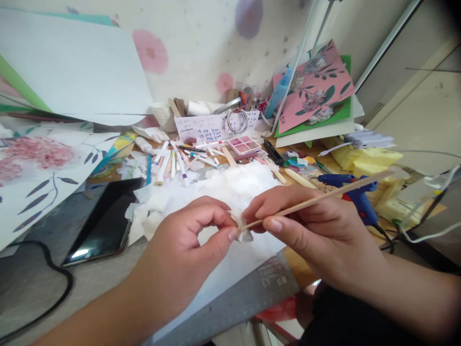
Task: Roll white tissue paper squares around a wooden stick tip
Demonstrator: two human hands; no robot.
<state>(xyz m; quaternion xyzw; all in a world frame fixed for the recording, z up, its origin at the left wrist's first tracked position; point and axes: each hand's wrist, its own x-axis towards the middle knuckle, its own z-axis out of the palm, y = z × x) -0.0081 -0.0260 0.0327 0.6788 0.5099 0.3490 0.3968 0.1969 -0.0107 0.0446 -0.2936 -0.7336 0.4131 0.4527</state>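
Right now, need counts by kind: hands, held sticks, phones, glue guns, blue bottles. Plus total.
Left hand and right hand: 2
Held stick: 1
Phone: 1
Glue gun: 1
Blue bottle: 1
Total: 6

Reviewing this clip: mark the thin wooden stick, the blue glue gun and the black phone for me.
Thin wooden stick (pixel 324 197): head view, middle of its shaft.
Blue glue gun (pixel 365 207): head view, on its handle.
Black phone (pixel 104 223): head view, middle of its dark screen.
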